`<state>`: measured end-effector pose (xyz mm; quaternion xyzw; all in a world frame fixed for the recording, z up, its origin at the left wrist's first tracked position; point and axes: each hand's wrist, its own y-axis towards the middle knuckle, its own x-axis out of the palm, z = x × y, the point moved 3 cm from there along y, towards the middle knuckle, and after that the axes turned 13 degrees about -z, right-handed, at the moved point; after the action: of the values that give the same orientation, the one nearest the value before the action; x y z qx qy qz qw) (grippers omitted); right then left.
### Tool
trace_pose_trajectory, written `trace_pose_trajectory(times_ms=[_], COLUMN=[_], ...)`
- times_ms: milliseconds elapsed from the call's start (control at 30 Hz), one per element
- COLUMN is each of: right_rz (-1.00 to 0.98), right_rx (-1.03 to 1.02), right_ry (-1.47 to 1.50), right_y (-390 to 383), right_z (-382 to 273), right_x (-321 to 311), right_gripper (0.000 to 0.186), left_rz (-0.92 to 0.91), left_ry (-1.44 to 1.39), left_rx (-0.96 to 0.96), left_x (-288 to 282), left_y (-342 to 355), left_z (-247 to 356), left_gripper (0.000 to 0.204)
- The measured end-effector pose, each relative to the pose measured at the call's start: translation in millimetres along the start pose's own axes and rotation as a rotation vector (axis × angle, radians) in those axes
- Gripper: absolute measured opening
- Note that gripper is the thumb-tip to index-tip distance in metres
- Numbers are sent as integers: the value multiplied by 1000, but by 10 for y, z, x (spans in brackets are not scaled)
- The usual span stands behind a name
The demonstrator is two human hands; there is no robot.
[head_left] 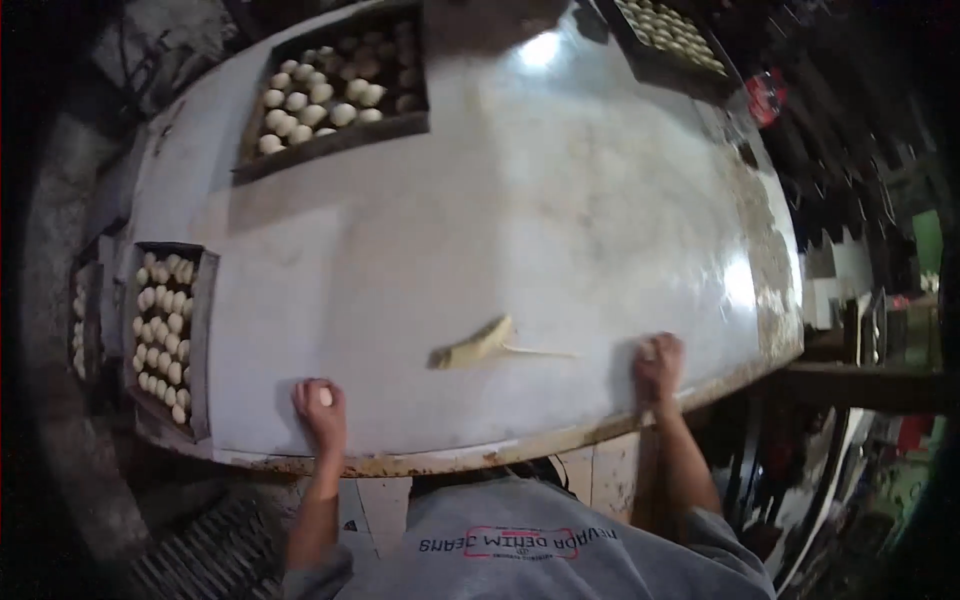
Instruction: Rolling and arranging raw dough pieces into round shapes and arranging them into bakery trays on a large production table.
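My left hand [318, 415] is curled on the worktop by its near edge, and a small pale dough ball [326, 397] shows between its fingers. Farther right, my right hand [660, 372] is cupped low against the surface around another pale lump of dough [648, 351], mostly hidden by the fingers. Between the two hands, nearer the right one, lies a yellowish piece of dough [474, 348]. A thin tail of it stretches toward my right hand, and neither hand touches it.
A dark tray [211, 330] with rows of dough balls stands at the table's left edge. A larger tray [428, 122] of balls sits at the far left, another [650, 68] at the far right. The pale worktop [420, 240] has a worn, curved near edge. Cluttered shelving fills the right side.
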<state>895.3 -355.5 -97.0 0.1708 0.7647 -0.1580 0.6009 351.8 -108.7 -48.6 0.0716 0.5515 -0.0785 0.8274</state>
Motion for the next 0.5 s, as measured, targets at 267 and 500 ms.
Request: trace_pose_trajectory(times_ms=[267, 500], right_rz=[305, 239], right_rx=[188, 56], right_ry=[102, 139], right_y=[1119, 461], right_z=[-683, -195], right_x=[-363, -558], right_gripper=[11, 16], left_rz=[74, 299], left_ry=[51, 216], left_rx=[-392, -141], left_x=[-130, -301], left_y=[741, -67], left_z=[468, -590], left_gripper=[13, 12])
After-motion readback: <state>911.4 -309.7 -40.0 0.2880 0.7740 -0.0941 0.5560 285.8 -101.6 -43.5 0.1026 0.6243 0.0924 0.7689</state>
